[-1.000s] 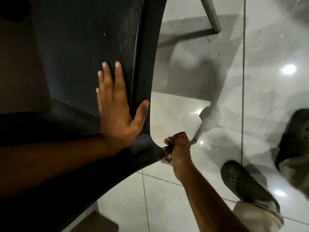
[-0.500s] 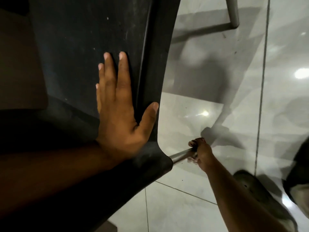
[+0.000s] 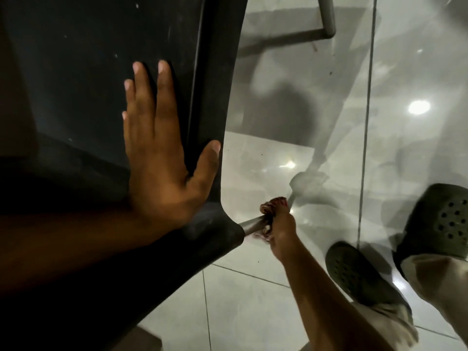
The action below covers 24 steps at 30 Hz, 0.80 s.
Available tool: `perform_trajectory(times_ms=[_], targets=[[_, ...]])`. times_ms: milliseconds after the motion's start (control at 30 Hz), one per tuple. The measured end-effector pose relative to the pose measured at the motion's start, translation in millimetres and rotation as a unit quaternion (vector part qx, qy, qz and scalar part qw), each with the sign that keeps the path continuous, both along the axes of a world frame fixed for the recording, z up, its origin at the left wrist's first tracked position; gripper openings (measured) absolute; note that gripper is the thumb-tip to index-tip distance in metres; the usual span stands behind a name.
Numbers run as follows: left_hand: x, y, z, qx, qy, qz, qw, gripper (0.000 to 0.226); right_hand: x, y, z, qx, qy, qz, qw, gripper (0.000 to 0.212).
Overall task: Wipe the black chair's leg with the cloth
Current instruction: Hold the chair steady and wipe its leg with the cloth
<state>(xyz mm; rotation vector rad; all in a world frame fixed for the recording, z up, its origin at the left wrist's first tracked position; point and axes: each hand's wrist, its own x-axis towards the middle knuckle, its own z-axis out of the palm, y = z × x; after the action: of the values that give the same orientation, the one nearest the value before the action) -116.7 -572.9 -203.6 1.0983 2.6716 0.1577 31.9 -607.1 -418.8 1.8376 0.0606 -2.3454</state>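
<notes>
The black chair (image 3: 101, 59) fills the left of the view, seen from above. My left hand (image 3: 162, 153) lies flat on its seat, fingers spread, thumb over the right edge. A grey metal leg (image 3: 253, 225) runs from under the seat's corner down to the floor. My right hand (image 3: 279, 229) is wrapped around that leg close to the seat, holding a red and white cloth (image 3: 272, 207) against the metal. The cloth is mostly hidden inside my grip.
Glossy pale floor tiles (image 3: 253, 312) with dark grout lines reflect ceiling lights. My two feet in dark perforated clogs (image 3: 359, 274) stand at the lower right. Another grey chair leg (image 3: 328, 19) touches the floor at the top.
My right hand with the cloth slid down the leg, then back up toward the seat. My left hand stays flat on the seat.
</notes>
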Motion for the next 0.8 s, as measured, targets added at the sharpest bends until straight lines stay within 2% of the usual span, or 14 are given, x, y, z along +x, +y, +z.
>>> perform_trajectory(times_ms=[133, 267, 400, 500, 567, 600, 667, 800], targets=[[-3, -4, -1, 0.001, -0.001, -0.011, 1.0, 0.09, 11, -11, -68, -0.023, -0.027, -0.031, 0.999, 0.034], [-4, -3, -2, 0.001, -0.004, -0.018, 1.0, 0.091, 14, -13, -88, -0.033, -0.047, -0.006, 0.998, 0.037], [-4, -4, -1, -0.005, 0.0, -0.006, 1.0, 0.091, 4, 1, -39, -0.04, -0.052, 0.052, 0.997, 0.03], [-2, 2, 0, -0.011, 0.001, 0.001, 1.0, 0.092, -4, 17, 42, -0.096, 0.024, 0.109, 0.989, 0.024], [0, 4, 3, -0.012, 0.003, 0.01, 1.0, 0.092, -4, 16, 76, -0.027, 0.095, 0.119, 0.988, 0.017], [1, 5, 3, -0.013, 0.004, 0.012, 1.0, 0.091, -5, 15, 90, 0.007, 0.118, 0.109, 0.987, 0.006], [2, 4, 5, -0.011, 0.005, 0.017, 1.0, 0.091, -2, 13, 106, 0.006, 0.129, 0.093, 0.987, 0.02], [1, 3, 2, -0.016, 0.009, 0.012, 1.0, 0.091, 2, 6, 95, 0.077, 0.133, 0.119, 0.981, 0.042]])
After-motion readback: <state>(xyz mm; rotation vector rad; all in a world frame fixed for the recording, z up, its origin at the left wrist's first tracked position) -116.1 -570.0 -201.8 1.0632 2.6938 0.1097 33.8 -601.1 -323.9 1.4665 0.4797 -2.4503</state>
